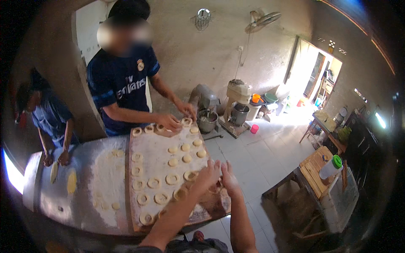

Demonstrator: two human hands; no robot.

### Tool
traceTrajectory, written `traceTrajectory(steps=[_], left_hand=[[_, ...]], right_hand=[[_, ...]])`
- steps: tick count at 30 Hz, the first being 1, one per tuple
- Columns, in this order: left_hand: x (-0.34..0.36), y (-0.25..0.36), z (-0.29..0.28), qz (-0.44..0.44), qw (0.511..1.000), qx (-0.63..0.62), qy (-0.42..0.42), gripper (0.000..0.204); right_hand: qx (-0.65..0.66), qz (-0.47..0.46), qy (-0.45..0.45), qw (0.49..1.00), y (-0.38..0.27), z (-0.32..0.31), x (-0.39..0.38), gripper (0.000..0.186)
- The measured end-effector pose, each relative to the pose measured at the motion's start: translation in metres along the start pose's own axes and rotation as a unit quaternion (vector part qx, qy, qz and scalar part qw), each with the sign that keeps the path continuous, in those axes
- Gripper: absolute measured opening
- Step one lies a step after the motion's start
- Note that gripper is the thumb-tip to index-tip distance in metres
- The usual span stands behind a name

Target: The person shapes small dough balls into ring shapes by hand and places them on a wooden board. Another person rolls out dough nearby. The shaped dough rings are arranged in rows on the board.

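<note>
Cream-coloured dough rings (172, 179) are sitting all over a floury board (154, 159) right under my hands, some lined up along its left side. Going by how things lie, I'd call it well past halfway: most pieces are already ringed, while about 7 round pieces (187, 158) have no hole yet. Those look smooth, plump and button-like; the rings look soft and a bit uneven.

My left hand (206, 178) and right hand (230, 182) are close together over the board's near right corner, fingers pointing up and away. Can't tell how tightly they're closed or whether there's dough between them, since the palms are hidden.

Across the board, a co-worker in a dark blue shirt (126, 90) has both hands by a ring at the far edge. To the left is a dull metal table (50, 202) with a powdery flour patch (110, 168) and a flat yellow dough strip (71, 182). Beyond that, 2 chunky mixers (238, 92) stand on pale tiles (253, 156).
</note>
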State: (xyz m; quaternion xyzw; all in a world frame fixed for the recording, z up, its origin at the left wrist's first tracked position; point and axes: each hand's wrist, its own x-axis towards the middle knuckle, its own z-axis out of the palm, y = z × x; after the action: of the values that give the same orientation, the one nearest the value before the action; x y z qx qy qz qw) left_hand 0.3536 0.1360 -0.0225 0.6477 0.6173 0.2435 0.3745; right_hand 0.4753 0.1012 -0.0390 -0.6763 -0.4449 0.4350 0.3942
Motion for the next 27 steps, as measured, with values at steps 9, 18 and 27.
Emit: traceTrajectory(steps=[9, 18, 27], left_hand=[[-0.005, -0.022, -0.021, 0.099, 0.955, 0.279, -0.031, 0.069], [-0.039, -0.002, -0.056, 0.049, 0.967, 0.242, -0.06, 0.085], [-0.131, -0.197, -0.203, -0.011, 0.975, -0.061, 0.214, 0.062]], right_hand=[[-0.373, -0.061, 0.009, 0.926, 0.039, 0.003, 0.02, 0.096], [-0.462, -0.033, -0.034, 0.886, 0.062, 0.012, 0.028, 0.096], [-0.382, -0.41, -0.303, 0.771, -0.078, 0.246, -0.057, 0.037]])
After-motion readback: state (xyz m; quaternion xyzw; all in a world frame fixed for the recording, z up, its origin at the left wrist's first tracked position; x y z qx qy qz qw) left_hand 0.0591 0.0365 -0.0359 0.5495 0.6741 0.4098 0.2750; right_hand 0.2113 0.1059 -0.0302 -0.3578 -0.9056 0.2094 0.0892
